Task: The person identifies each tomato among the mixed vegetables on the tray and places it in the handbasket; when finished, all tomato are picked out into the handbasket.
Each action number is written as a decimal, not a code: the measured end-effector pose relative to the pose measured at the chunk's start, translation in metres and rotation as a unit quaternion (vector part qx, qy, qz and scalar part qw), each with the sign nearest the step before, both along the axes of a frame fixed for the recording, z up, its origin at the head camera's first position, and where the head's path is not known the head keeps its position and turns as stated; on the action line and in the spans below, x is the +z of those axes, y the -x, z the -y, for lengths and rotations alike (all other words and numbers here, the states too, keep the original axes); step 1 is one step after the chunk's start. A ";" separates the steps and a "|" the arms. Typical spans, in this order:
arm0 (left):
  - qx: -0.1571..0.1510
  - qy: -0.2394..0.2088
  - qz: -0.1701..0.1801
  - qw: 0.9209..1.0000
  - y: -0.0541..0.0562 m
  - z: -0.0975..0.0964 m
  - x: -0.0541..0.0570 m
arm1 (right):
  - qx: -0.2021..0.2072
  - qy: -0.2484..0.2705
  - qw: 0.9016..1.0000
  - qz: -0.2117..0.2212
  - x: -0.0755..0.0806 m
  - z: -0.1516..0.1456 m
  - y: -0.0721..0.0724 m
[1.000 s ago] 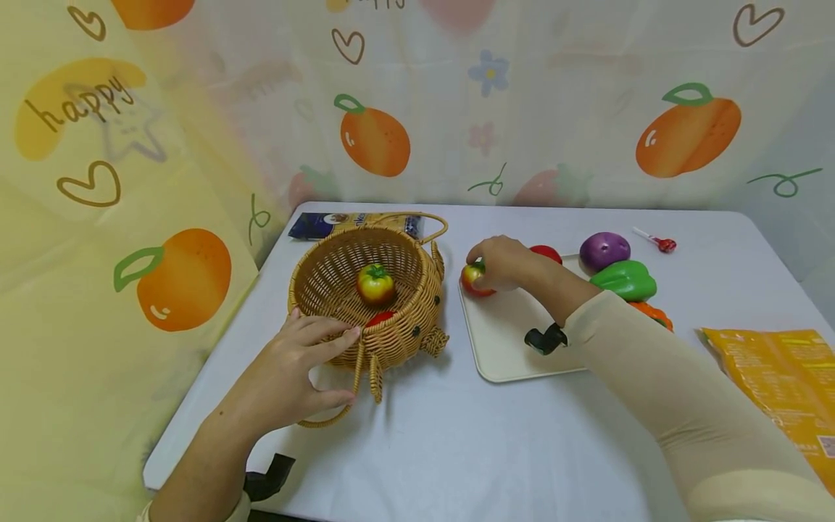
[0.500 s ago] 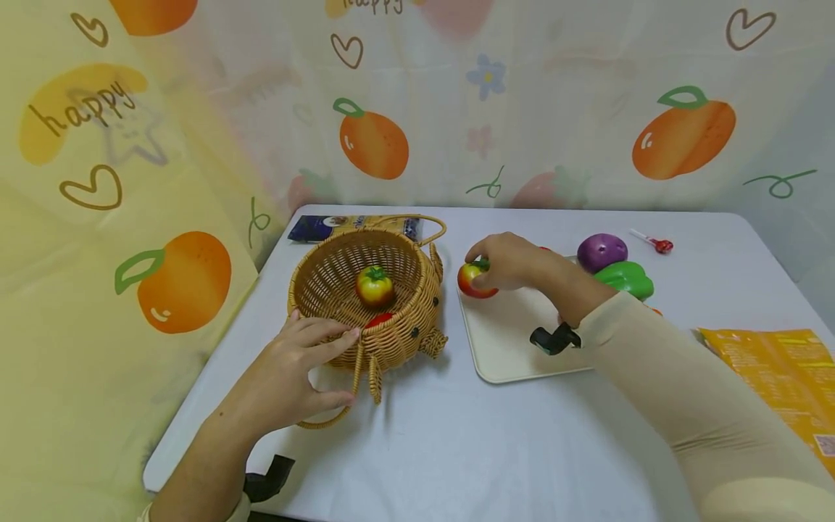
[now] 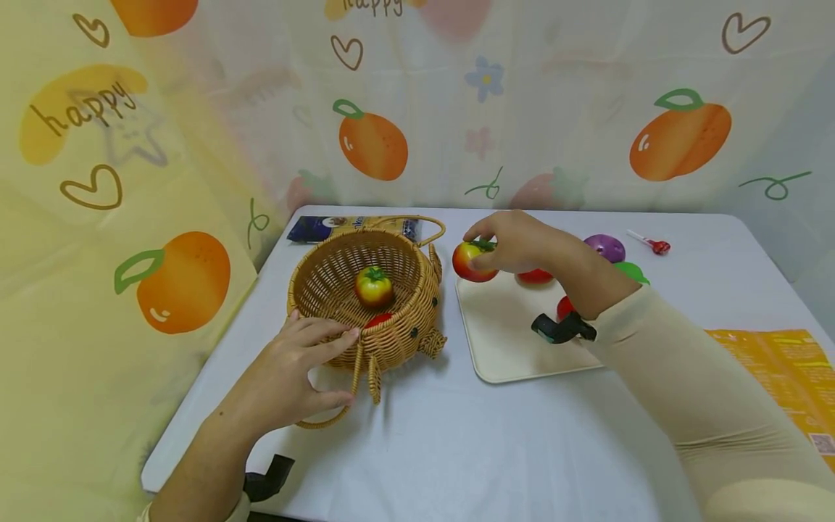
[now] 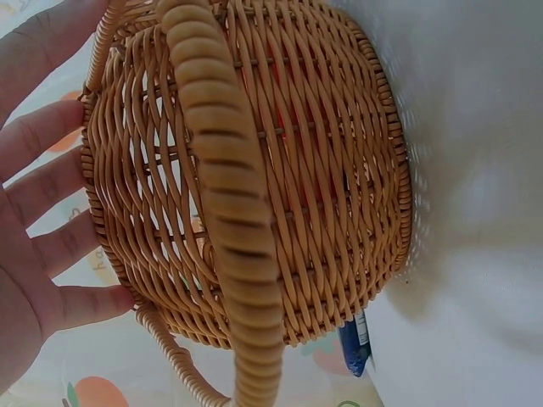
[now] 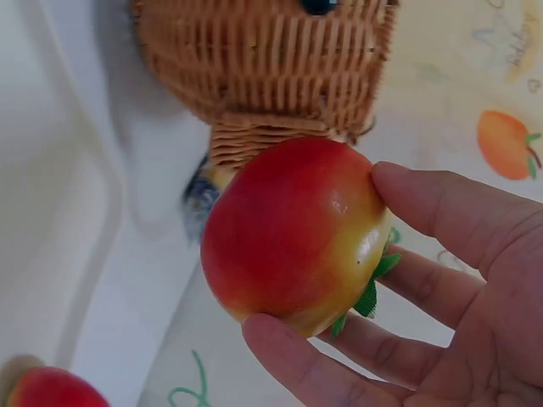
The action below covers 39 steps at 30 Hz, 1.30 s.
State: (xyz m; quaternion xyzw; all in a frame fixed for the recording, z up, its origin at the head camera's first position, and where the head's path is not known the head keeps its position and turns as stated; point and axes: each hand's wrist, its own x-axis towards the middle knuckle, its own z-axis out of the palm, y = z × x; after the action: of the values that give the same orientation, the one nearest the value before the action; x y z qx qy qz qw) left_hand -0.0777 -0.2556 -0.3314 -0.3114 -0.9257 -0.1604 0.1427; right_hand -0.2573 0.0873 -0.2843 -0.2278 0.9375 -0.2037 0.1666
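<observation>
My right hand (image 3: 515,243) pinches a red and yellow tomato (image 3: 466,262) with a green leafy top, lifted over the far left corner of a cream tray (image 3: 502,348). Seen from the right wrist, thumb and fingertips grip the sides of the tomato (image 5: 288,229). My left hand (image 3: 296,373) rests at the near rim of a wicker basket (image 3: 398,344), and in the left wrist view its straight, spread fingers touch the basket (image 4: 322,170). Inside the basket lie a similar tomato (image 3: 374,288) and a red piece (image 3: 379,320), mostly hidden by the rim.
Two red pieces, one of them a round one (image 3: 535,276), lie on the tray. Beyond my right forearm are a purple vegetable (image 3: 607,248), a green pepper (image 3: 631,272) and a lollipop (image 3: 659,247). An orange bag (image 3: 776,370) lies right; a blue-and-gold packet (image 3: 312,228) sits behind the basket.
My right hand has taken hold of the tomato and raised it off the tray, uncovering a red piece behind. The left hand and basket stay put.
</observation>
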 end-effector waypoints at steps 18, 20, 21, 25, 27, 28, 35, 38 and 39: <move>0.007 0.003 0.009 1.000 0.002 0.000 0.001 | 0.045 0.081 0.995 -0.038 0.036 0.037 -0.025; 0.009 0.003 0.013 1.000 0.002 0.000 0.001 | 0.053 0.093 0.993 -0.039 0.037 0.046 -0.027; 0.010 0.003 0.016 1.000 0.001 0.000 0.001 | 0.057 0.100 0.993 -0.037 0.036 0.051 -0.028; 0.012 0.003 0.027 1.000 0.000 0.000 0.000 | 0.080 0.118 0.989 -0.046 0.028 0.068 -0.032; 0.012 0.006 0.029 1.000 -0.001 -0.001 -0.001 | 0.094 0.126 0.986 -0.050 0.021 0.076 -0.034; 0.010 0.007 0.028 1.000 -0.001 -0.001 -0.001 | 0.102 0.128 0.985 -0.055 0.018 0.079 -0.036; 0.009 0.012 0.017 1.000 -0.002 -0.001 -0.001 | 0.144 0.100 0.980 -0.092 0.004 0.096 -0.045; 0.010 0.013 0.013 1.000 -0.002 -0.001 0.000 | 0.152 0.088 0.980 -0.095 0.004 0.099 -0.047; 0.010 0.014 0.013 1.000 -0.002 -0.001 0.000 | 0.154 0.083 0.980 -0.098 0.004 0.100 -0.048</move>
State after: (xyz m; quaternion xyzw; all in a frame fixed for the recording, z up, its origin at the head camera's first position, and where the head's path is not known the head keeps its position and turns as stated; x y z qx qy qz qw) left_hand -0.0760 -0.2550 -0.3309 -0.3015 -0.9329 -0.1500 0.1275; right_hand -0.2095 -0.0130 -0.2798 -0.4015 0.8826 -0.2294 0.0843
